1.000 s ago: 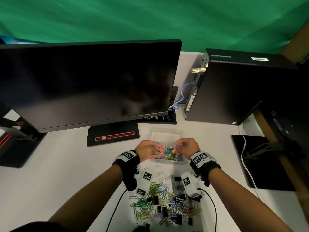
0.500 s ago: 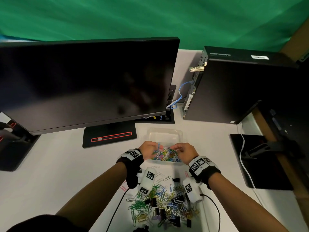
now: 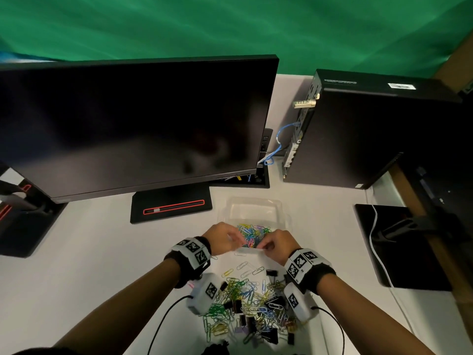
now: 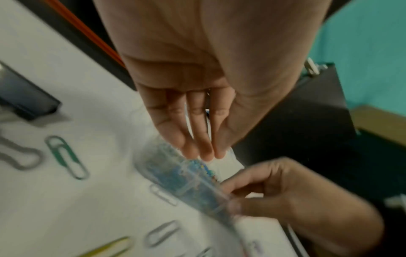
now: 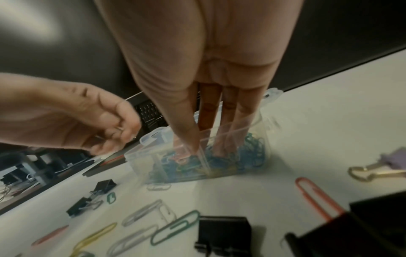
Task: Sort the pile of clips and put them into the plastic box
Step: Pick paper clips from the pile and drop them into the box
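Observation:
The clear plastic box [image 3: 249, 249] stands with its lid [image 3: 253, 210] open behind it and coloured paper clips inside. Both hands are at its near edge. My right hand [image 3: 276, 243] reaches down into the box [image 5: 252, 156], thumb and fingers [image 5: 202, 147] on either side of a clear partition and gripping it. My left hand [image 3: 222, 238] hovers at the box's left end, its fingers curled [image 5: 118, 132] and seemingly pinching a small silvery clip. In the left wrist view its fingertips [image 4: 211, 154] meet just above the blurred box [image 4: 167, 170]. The mixed pile of clips [image 3: 245, 303] lies between my forearms.
A black monitor [image 3: 133, 129] on its stand base [image 3: 171, 206] fills the back left, and a black computer tower [image 3: 358, 129] the back right. A black pad [image 3: 409, 247] with a white cable lies to the right. Loose paper clips and black binder clips [image 5: 224, 233] lie before the box.
Both hands have drawn back from over the clips in the box to its near edge. The right hand's fingers now reach down into the box.

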